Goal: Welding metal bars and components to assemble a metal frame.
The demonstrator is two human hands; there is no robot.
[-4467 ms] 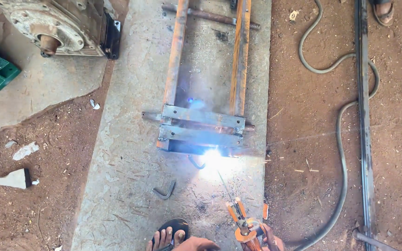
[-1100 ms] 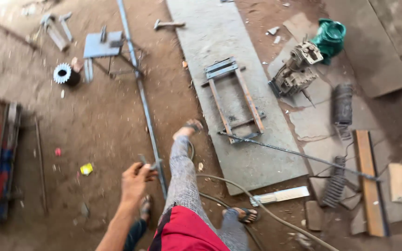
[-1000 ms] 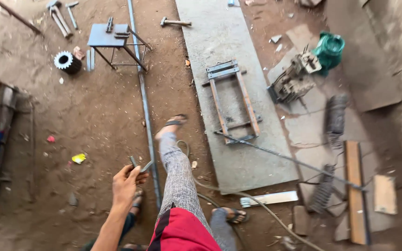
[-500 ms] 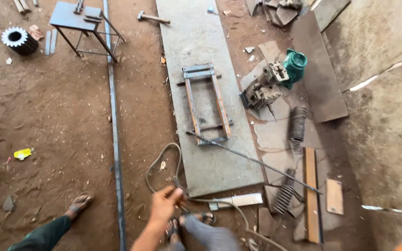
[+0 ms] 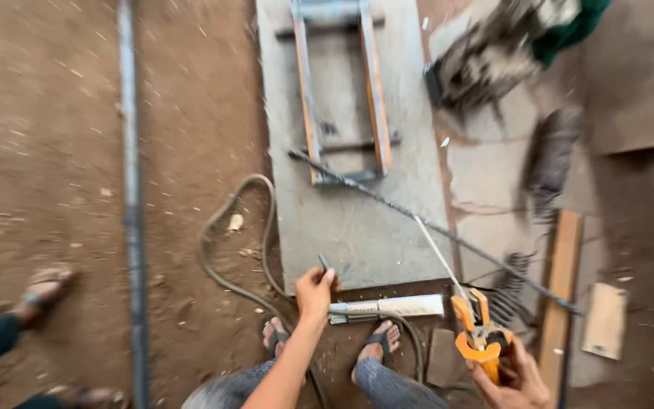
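Below, left hand pinches small dark metal piece at near edge of grey slab. Right hand grips orange electrode holder (welding rod clamped), low right, beside wooden plank.

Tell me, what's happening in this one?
A person stands over a metal sheet on a dirt floor. The right hand grips an orange electrode holder with a thin rod clamped in it. The left hand holds a small dark piece at the sheet's near edge. A rusty metal frame lies further up.
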